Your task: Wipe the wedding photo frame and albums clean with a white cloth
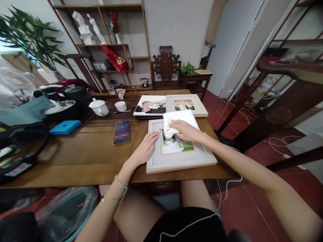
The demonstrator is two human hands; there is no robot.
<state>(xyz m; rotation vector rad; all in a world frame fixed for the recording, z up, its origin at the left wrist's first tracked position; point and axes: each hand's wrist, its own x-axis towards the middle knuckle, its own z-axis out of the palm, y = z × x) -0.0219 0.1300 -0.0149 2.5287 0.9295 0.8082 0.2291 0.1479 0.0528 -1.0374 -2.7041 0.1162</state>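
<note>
A picture frame [153, 161] with a pale wood edge and a wide light mat lies face up at the table's front edge. Inside it is a photo [188, 147] with green areas, partly covered. My right hand [185, 130] grips a folded white cloth [180, 117] and presses it on the upper part of the frame. Resting on the frame's left side is my left hand [147, 146], fingers stretched out and holding nothing. Just behind lie a second framed photo [199, 102] and a photo album [141, 109] with a white cover.
On the wooden table [101, 168] are a dark booklet [121, 132], a blue block [65, 127], a white lidded cup [99, 107], a small white bowl [120, 106], a pot [59, 109] and headphones [37, 151]. A lined bin [73, 208] stands below; a dark chair [275, 111] is at right.
</note>
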